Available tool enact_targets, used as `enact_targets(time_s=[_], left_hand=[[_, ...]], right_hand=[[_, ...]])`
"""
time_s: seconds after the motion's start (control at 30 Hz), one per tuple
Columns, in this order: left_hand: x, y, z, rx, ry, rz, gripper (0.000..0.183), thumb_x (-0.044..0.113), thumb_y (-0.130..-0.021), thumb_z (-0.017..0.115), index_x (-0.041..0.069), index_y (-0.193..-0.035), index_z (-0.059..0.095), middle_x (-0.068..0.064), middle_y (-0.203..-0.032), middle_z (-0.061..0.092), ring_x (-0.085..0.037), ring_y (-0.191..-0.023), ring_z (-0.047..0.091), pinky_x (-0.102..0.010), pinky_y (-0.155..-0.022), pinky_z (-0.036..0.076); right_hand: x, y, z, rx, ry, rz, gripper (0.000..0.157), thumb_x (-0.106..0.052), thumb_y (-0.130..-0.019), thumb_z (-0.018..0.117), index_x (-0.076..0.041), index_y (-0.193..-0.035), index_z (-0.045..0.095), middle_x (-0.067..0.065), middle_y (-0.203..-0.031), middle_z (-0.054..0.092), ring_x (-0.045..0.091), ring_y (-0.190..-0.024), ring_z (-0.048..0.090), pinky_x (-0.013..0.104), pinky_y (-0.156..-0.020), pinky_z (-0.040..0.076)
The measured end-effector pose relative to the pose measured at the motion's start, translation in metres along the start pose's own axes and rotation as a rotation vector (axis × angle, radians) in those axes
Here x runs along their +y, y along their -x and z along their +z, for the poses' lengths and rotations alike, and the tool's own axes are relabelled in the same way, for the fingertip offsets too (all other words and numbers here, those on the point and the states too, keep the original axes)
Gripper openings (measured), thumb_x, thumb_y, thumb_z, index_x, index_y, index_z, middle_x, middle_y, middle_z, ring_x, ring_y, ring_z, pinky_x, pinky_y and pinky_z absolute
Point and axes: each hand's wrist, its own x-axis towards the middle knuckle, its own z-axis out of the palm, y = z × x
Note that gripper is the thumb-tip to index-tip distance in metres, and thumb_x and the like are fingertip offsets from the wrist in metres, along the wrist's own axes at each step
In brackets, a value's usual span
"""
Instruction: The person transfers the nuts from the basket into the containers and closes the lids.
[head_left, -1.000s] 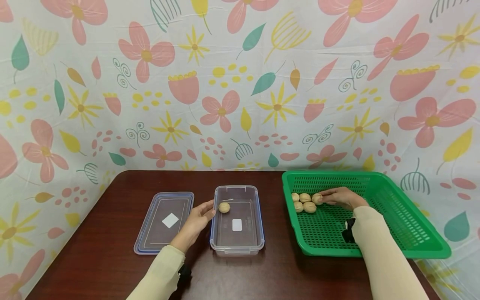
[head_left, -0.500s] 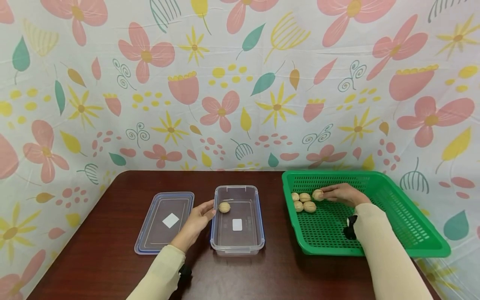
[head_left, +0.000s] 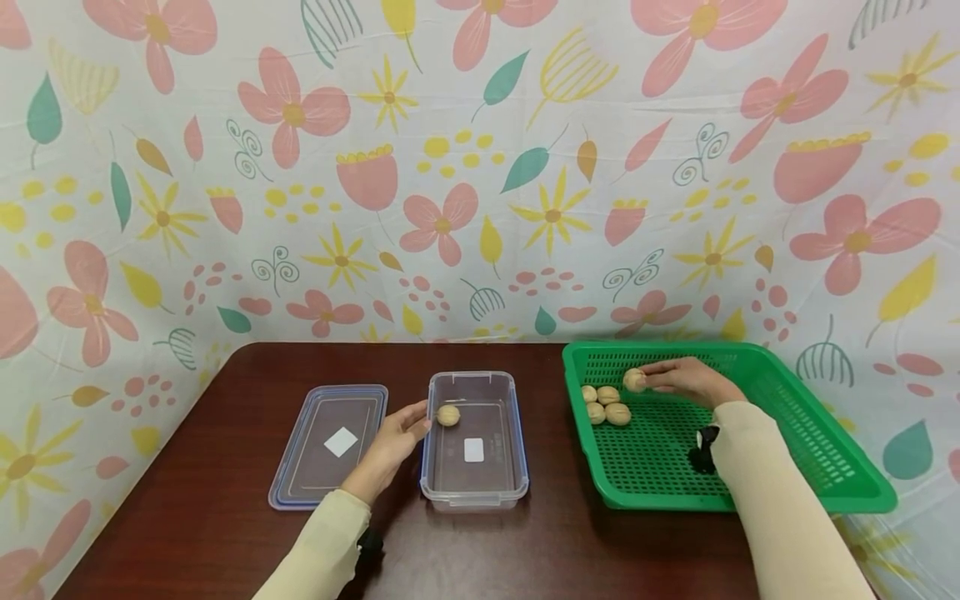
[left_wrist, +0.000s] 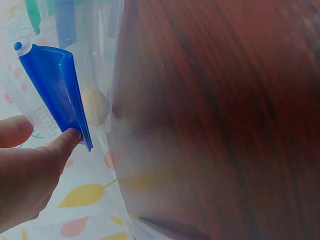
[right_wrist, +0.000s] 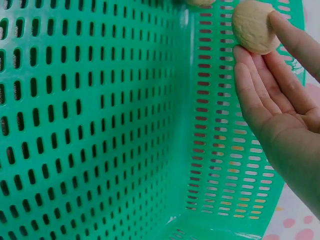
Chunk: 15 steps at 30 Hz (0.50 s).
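Inside basket [head_left: 660, 467], four walnuts [head_left: 618, 414], right fingers [right_wrist: 285, 82] round another [head_left: 634, 380], straight left fingers [left_wrist: 64, 143] against one-walnut box [head_left: 480, 479].

Lifted a round, tan, ridged walnut [head_left: 634, 380] away from the other tan walnuts [head_left: 618, 414] in the green perforated plastic basket [head_left: 645, 503] with the bare right hand [head_left: 688, 380]. Sat right at the end of the back row a second ago, was already edging off half a second later, and now shows a clear gap. Also ended up higher in the head view, toward the basket's far wall, hand and all.
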Motion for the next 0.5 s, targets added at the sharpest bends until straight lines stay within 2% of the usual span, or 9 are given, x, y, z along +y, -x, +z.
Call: enact_targets(time_s=[0.2,0.5], left_hand=[[0.0,0.001,0.001,-0.001,-0.005,0.006,0.045,0.004,-0.099,0.05,-0.007,-0.141,0.04,-0.027,-0.143,0.042,-0.04,-0.132,0.041,-0.053,-0.11,0.031],[0.001,0.002,0.001,-0.002,0.005,0.017,0.045,0.004,-0.099,0.05,-0.009,-0.141,0.039,-0.029,-0.143,0.041,-0.041,-0.131,0.041,-0.054,-0.109,0.031]], right_hand=[[-0.007,0.004,-0.001,-0.001,-0.017,-0.022,0.069,-0.028,-0.096,0.06,0.01,-0.145,0.03,0.032,-0.149,0.028,0.045,-0.137,0.028,0.051,-0.11,0.032],[-0.021,0.009,0.004,0.016,-0.021,-0.044,0.07,-0.032,-0.095,0.061,0.006,-0.146,0.031,0.029,-0.149,0.029,0.044,-0.137,0.029,0.053,-0.111,0.029]])
